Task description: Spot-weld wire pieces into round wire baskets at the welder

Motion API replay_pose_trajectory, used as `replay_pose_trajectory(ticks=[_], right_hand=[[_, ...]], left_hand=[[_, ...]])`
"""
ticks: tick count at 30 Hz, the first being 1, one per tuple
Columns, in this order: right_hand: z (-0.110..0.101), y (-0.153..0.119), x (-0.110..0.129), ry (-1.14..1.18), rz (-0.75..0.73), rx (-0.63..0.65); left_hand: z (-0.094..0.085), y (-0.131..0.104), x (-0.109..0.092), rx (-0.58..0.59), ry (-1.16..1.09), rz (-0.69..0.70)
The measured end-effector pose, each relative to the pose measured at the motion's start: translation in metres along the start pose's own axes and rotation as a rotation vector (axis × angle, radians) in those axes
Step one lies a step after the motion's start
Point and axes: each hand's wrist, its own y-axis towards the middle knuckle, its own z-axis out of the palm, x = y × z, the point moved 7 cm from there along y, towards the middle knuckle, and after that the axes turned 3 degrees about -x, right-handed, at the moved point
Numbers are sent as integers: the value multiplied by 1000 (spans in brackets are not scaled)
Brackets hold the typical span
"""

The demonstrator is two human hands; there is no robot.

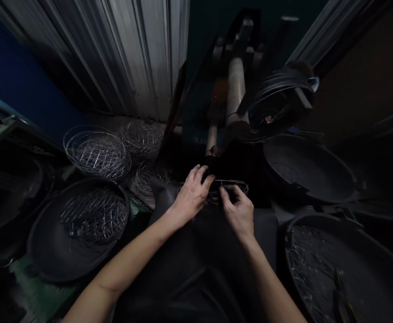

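Note:
A round wire rack (231,182) lies at the centre, beneath the machine's electrode arms (212,137). My left hand (194,190) is on the rack's left part, its fingers bent over the wire near the lower electrode. On the right side, my right hand (238,208) pinches at the near edge of the rack with thumb and forefinger; whatever small piece may be between them is too dark to make out. A dark apron (196,264) covers the lap below both hands.
Wire racks are piled on the floor (97,152) at the left. A black pan (48,246) holds grids. On the right are a pan with wire pieces and pliers (341,291), another pan (311,168) and a cable coil (280,85).

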Motion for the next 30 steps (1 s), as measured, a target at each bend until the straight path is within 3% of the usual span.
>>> replay_pose_trajectory(ticks=[11,30], right_hand=[[13,34,12,2,-108,-106],[22,54,18,-25,-199,-155]], left_hand=[[-4,28,21,-133,40,22],[-3,47,39,-164,80,48]])
